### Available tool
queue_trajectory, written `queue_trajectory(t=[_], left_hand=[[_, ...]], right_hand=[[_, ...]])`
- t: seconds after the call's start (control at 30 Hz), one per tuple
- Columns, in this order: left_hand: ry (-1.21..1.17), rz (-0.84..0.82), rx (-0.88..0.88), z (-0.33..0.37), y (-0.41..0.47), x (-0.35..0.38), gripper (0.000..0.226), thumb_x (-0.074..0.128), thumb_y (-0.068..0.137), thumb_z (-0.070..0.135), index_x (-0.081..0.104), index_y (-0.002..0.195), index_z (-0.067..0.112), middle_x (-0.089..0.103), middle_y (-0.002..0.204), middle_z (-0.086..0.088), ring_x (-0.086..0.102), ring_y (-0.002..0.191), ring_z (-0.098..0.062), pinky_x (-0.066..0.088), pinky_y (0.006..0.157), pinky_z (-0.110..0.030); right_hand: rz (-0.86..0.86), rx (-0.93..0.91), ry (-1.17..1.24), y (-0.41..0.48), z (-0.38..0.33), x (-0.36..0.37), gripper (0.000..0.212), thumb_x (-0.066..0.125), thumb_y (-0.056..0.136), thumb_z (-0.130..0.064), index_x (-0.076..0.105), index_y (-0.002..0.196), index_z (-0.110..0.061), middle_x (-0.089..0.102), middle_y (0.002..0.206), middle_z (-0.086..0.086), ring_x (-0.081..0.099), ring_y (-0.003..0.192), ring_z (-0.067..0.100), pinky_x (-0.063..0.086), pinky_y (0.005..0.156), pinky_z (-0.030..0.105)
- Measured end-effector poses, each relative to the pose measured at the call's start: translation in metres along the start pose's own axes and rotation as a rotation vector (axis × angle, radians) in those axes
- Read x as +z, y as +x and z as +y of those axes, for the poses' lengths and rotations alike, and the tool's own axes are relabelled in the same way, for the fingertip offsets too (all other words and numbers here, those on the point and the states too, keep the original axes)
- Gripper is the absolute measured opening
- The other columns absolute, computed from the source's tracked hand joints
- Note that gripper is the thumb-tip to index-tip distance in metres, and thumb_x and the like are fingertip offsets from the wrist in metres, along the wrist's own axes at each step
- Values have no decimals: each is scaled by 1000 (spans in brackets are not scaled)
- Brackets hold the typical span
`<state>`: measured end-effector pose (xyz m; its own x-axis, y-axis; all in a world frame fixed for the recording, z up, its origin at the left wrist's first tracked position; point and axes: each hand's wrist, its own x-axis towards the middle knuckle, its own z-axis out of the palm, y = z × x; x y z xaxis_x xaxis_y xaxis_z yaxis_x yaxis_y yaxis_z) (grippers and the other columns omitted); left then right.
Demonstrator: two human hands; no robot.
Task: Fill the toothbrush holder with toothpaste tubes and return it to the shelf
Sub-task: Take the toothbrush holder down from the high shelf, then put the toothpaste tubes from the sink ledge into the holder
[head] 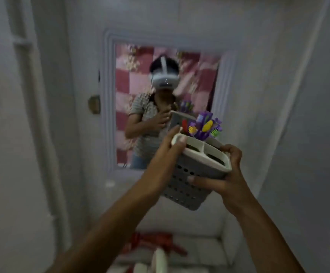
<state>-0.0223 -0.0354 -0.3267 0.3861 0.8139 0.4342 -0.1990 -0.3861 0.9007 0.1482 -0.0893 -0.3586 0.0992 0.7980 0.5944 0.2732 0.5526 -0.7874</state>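
Note:
A grey perforated toothbrush holder with a white divided rim is held up in the air in front of the mirror, tilted toward me. My left hand grips its left rim and side. My right hand grips its right rim, thumb across the grey wall. Several purple, yellow and red toothbrushes stick up from its far compartment. The two near compartments look dark; what is in them cannot be told. White and red toothpaste tubes lie blurred on the surface below.
A wall mirror in a pale moulded frame reflects a person wearing a headset, against a pink checked cloth. A small brass fitting is on the wall to its left. A white tiled ledge lies below.

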Motion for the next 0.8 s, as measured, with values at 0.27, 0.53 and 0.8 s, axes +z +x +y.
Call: queue_trajectory(t=[0.27,0.53,0.8], left_hand=[[181,35,-388,-133,-91,-65,37,51,97,35,56,134,31,60,135,13,52,126,0,42,105,-23],[900,-20,-483,-267,-117,-133,34,63,87,12,67,120,20,72,113,1,68,100,-16,57,87,-37],[1637,-457,-213,-328,-101,-145,24,74,70,5,71,93,12,73,92,-12,70,80,-30,57,67,-39]], right_hand=[[-8,284,-132,-124,141,1,99,93,44,-6,25,114,-24,53,114,-36,61,106,-3,54,84,15],[-22,591,-168,-209,236,14,117,102,42,-27,23,129,-28,50,135,-13,58,122,24,55,96,50],[-112,626,-169,-230,250,10,138,93,54,5,8,153,-40,34,143,-42,36,128,-22,33,101,-2]])
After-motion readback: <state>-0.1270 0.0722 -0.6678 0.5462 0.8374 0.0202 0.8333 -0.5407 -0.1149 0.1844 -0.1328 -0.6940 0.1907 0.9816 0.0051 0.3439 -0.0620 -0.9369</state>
